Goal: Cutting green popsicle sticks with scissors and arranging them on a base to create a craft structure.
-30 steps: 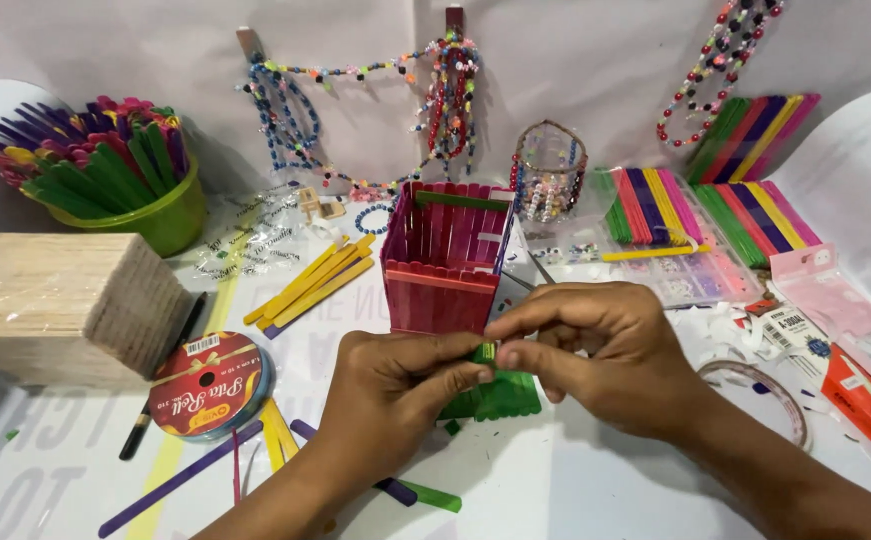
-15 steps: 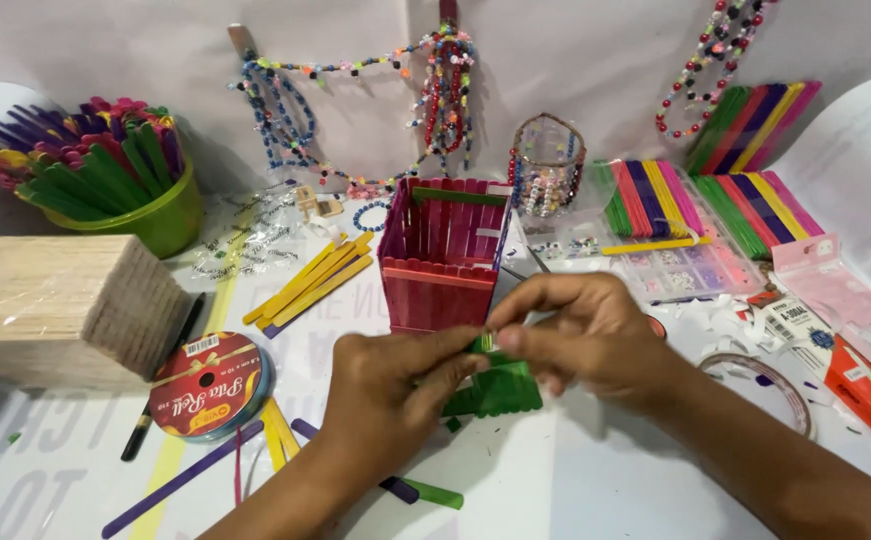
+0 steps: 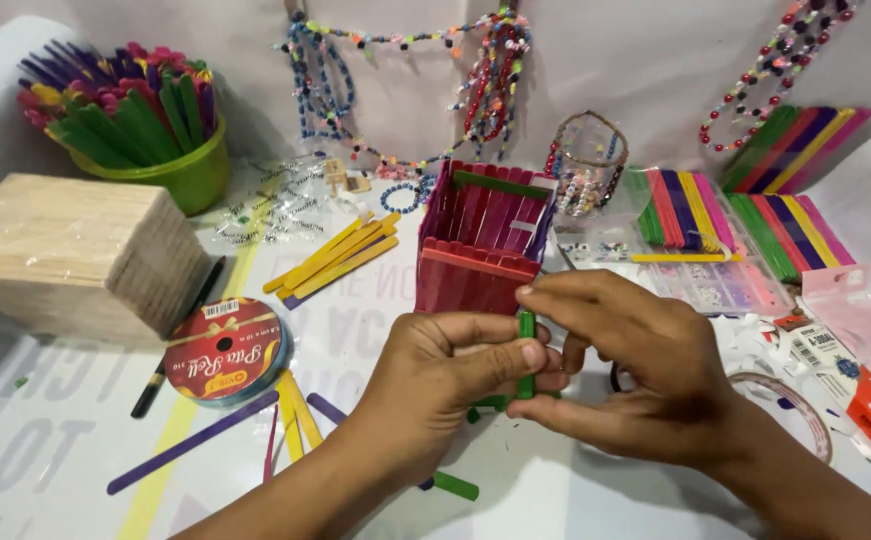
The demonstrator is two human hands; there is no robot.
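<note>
1. Where the table spreads under everything, a wood block sits far left, just beside a ribbon spool.
2. Red stick box stands upright at centre, just behind both hands.
3. Green cup at back left holds coloured sticks upright.
4. Right hand: thumb and forefinger closed on the top of a green stick.
5. Left hand: thumb pressed on the same stick's middle, fingers curled shut around it.
6. Green stick stands upright between the two hands, in front of the box; whether it touches the table cannot be told.
</note>
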